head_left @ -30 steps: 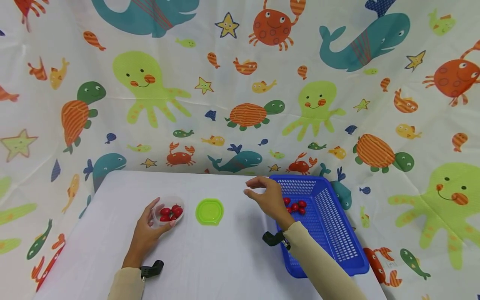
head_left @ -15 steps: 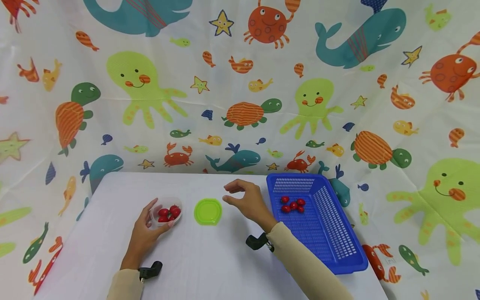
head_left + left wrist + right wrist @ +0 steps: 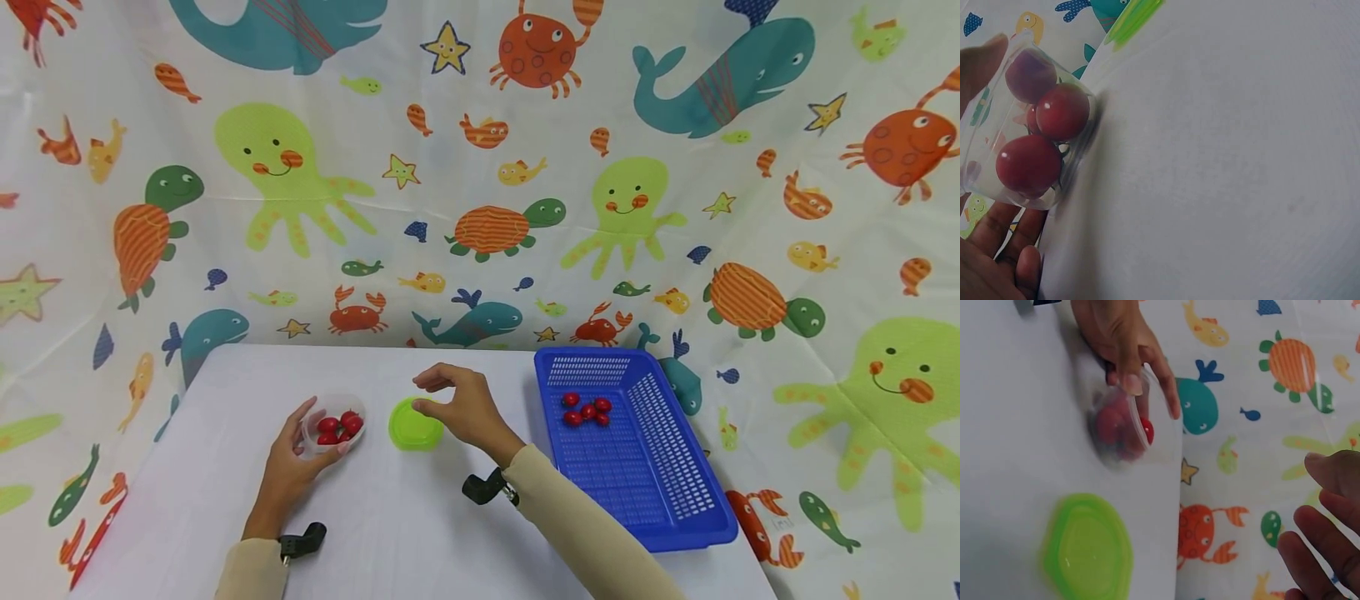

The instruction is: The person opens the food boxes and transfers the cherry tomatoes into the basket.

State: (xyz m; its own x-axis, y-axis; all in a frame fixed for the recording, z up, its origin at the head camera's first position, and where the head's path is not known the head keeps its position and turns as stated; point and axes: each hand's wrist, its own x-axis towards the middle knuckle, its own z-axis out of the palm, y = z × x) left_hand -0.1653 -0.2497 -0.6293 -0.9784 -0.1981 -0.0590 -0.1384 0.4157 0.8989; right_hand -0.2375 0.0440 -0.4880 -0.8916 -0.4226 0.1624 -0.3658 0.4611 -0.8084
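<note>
My left hand (image 3: 292,458) grips a clear plastic tub (image 3: 339,401) on the left part of the table, thumb on the near side and fingers on the far side. Several red cherry tomatoes (image 3: 328,425) lie inside it; the left wrist view shows them through the tub's clear wall. My right hand (image 3: 463,408) is above a bright green plastic lid (image 3: 411,432), with thumb and fingers apart and nothing between them. In the head view its fingertips overlap the lid's right edge. The right wrist view shows the lid (image 3: 1088,550) lying flat on the table, a little apart from the tub.
A blue plastic basket (image 3: 611,487) stands on the right side of the white table (image 3: 390,517). Several more cherry tomatoes (image 3: 588,412) lie toward its far end. Behind the table hangs a cloth (image 3: 480,125) printed with sea animals.
My right hand has moved left from the edge of the blue basket to above the green lid. The left hand keeps its grip on the tub in the same place.
</note>
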